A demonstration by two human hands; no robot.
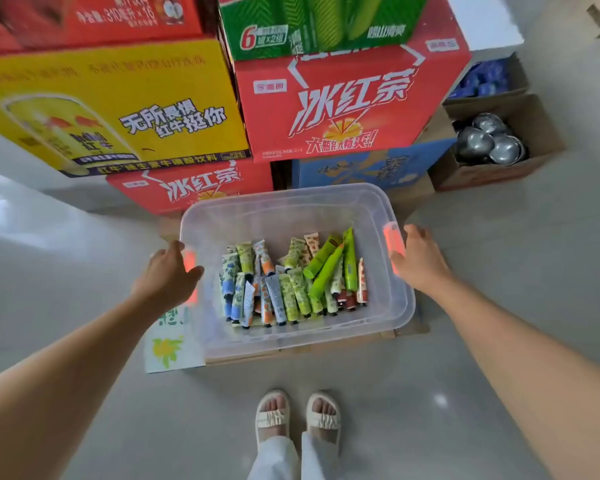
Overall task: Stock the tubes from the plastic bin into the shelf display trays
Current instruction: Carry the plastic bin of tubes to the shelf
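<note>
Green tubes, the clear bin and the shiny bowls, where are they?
green tubes (326, 268): head view, middle of one tube's body.
clear bin (291, 341): head view, near wall.
shiny bowls (475, 143): head view, one bowl's rounded surface.

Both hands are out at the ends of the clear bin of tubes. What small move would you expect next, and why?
Probably closing both hands on the orange handles and lifting. The left hand and right hand sit with relaxed fingers at opposite ends of the plastic bin, beside the orange handles; the tubes lie untouched, and no shelf trays are visible.
</note>
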